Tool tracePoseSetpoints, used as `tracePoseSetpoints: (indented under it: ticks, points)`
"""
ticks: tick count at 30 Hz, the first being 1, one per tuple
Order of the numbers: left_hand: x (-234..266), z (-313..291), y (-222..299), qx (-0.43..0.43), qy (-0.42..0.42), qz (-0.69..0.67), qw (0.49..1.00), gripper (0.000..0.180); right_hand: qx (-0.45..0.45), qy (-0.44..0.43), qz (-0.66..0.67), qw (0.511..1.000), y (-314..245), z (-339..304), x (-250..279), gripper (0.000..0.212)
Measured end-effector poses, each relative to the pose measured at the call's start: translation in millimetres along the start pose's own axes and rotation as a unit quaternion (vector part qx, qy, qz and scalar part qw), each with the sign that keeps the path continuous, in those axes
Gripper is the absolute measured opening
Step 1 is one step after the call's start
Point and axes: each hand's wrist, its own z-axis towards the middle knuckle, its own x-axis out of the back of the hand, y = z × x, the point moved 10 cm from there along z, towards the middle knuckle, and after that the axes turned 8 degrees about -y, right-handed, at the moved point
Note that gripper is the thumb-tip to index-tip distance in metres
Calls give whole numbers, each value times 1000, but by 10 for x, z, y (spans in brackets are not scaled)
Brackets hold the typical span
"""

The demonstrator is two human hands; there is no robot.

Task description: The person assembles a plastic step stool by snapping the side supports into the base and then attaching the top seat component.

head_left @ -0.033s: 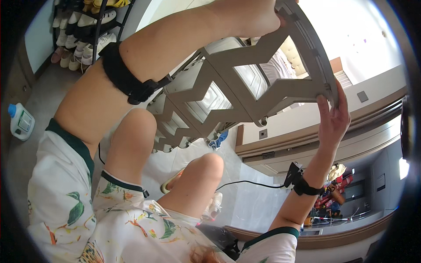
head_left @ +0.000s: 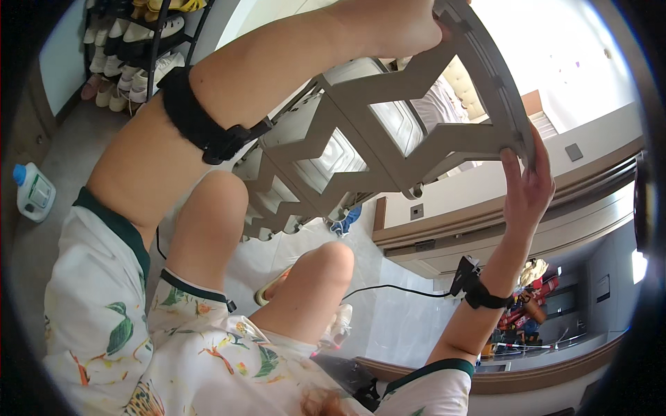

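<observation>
A grey-beige plastic rack (head_left: 388, 166) with zigzag openings in its sides stretches from near my knees up toward the upper right. Its top end is a curved frame piece (head_left: 494, 80). At the upper edge of the picture my left hand (head_left: 409, 31) is closed on one corner of that frame, its fingers mostly out of sight behind it. Lower down on the right, my right hand (head_left: 528, 191) pinches the opposite corner, thumb on the near face and fingers behind the rim. Clear panels show between the rack's tiers.
A black shoe rack (head_left: 158, 48) full of shoes stands at upper left. Near the left edge a white bottle with a blue cap (head_left: 35, 193) rests on the floor. Below the rack lies a blue item (head_left: 345, 222). A black cable (head_left: 399, 289) runs to my right wrist strap. Wooden trim lines the right wall.
</observation>
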Motion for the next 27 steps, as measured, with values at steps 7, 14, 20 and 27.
tracePoseSetpoints:
  ticks: [7, 14, 20, 27]
  points:
    - [16, 65, -121, 29, -28, -45, 998, 35, -50, -9, -91, 995, -58, 72, 9, 42]
    - [-6, -11, -98, 64, -42, -21, 997, 47, -12, -47, -124, 991, -246, 268, 55, 25]
    - [60, 31, -136, 42, -10, 9, 999, 46, 165, -124, -326, 923, -952, 820, -472, 19]
    - [52, 13, -182, 42, -1, -28, 999, 44, -16, -166, -220, 961, -667, 1154, -640, 32]
